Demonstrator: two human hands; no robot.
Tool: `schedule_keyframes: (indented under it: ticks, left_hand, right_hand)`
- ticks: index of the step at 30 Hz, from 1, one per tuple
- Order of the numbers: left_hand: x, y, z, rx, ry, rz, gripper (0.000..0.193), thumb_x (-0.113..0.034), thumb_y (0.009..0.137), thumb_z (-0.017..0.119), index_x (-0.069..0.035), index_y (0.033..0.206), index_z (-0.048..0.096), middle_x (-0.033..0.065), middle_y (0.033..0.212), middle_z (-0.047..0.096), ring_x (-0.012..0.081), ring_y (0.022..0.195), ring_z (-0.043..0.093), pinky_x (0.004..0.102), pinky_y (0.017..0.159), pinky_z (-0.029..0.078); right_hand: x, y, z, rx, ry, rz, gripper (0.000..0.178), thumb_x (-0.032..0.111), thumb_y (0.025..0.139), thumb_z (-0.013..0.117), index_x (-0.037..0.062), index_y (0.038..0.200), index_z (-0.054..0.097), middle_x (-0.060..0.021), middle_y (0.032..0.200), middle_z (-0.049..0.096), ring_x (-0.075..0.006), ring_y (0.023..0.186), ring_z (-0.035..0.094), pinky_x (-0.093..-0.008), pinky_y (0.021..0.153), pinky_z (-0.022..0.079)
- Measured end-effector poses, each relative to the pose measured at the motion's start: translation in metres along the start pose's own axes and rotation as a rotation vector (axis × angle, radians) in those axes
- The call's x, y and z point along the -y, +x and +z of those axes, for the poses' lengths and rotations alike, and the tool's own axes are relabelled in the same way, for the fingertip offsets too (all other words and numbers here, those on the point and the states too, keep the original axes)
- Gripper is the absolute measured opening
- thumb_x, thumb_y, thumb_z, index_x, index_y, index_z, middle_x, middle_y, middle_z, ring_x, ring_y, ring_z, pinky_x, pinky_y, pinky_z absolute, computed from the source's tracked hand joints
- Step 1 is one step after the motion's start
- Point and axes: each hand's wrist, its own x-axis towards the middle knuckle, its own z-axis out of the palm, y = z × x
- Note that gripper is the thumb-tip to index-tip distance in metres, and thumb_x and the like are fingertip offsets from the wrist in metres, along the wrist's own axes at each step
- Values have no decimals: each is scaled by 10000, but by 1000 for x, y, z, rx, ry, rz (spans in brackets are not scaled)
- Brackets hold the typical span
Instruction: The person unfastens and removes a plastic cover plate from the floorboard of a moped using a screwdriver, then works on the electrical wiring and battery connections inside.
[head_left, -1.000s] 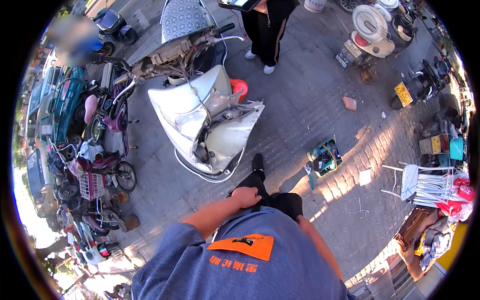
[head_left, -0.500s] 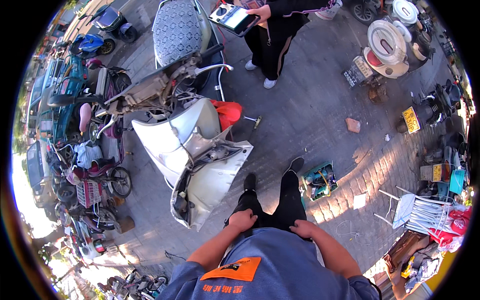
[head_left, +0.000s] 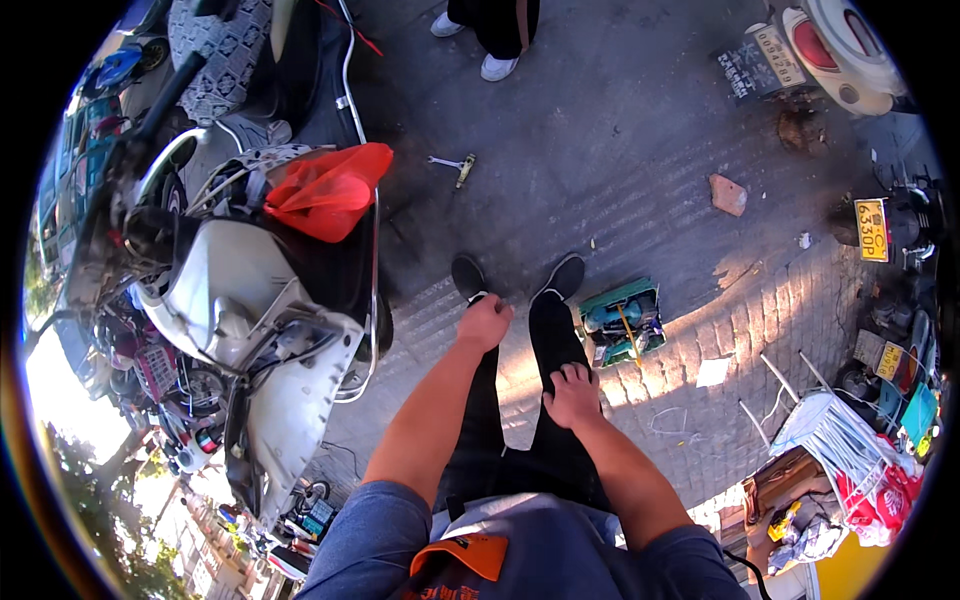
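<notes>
Some sunlit paving (head_left: 692, 340) lies beneath the left hand (head_left: 486, 322), grip unclear, and the right hand (head_left: 573, 394), loosely spread.

This looks like an outdoor repair spot — a part-stripped scooter (head_left: 228, 275) at nine o'clock, a green toolbox (head_left: 619, 324) at three, a parked scooter (head_left: 855, 55) at two, all on pavement (head_left: 590, 170).

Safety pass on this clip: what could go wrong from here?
The toolbox sits beside the right shoe; a sideways step could cause a trip, and with left hand and right hand down at the black trousers, recovery might be slow.

A loose tool on the ground ahead could get kicked or stepped on.

The scooter's white front panel juts out on the left; turning might bump it.
</notes>
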Motion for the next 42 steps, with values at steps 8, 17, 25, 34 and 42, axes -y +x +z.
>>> schedule_keyframes:
  ticks: [8, 17, 25, 34, 42]
  left_hand:
    - [26, 322, -8, -116, 148, -133, 648, -503, 980, 725, -40, 1431, 679, 233, 1461, 699, 427, 1375, 648, 500, 1145, 520]
    - [68, 544, 12, -471, -596, -147, 810, -389, 925, 871, -18, 1554, 521, 226, 1441, 656, 325, 1265, 693, 420, 1044, 588]
    - [25, 479, 90, -395, 227, 44, 344, -224, 1030, 660, -175, 1352, 548, 216, 1416, 581, 514, 1144, 718, 609, 918, 602]
    - [-40, 62, 137, -64, -303, 456, 394, -67, 958, 707, -117, 1334, 602, 162, 1272, 683, 431, 1113, 716, 490, 898, 597]
    - [-14, -249, 37, -232, -305, 614, 382, -197, 949, 812, -85, 1280, 658, 150, 1152, 663, 369, 1032, 714, 452, 901, 605]
  right_hand:
    - [-30, 21, -13, -219, 266, 87, 341, 331, 803, 795, 148, 1078, 712, -74, 1278, 659, -344, 1347, 576, -659, 1182, 368]
    - [-48, 60, -44, -140, 231, 101, 244, 281, 786, 747, 149, 991, 737, -69, 1231, 710, -350, 1281, 613, -690, 1227, 317]
    - [-27, 76, -58, -138, 195, 50, 272, 270, 815, 750, 143, 1055, 741, -63, 1235, 715, -346, 1264, 628, -687, 1235, 309]
    - [-21, 36, -41, -274, 230, 43, 548, 290, 789, 798, 82, 1273, 648, -135, 1214, 685, -351, 1218, 625, -596, 1185, 395]
    - [49, -39, -121, -53, 621, -426, 561, 224, 854, 795, 197, 1403, 683, -125, 1339, 713, -385, 1224, 688, -471, 985, 591]
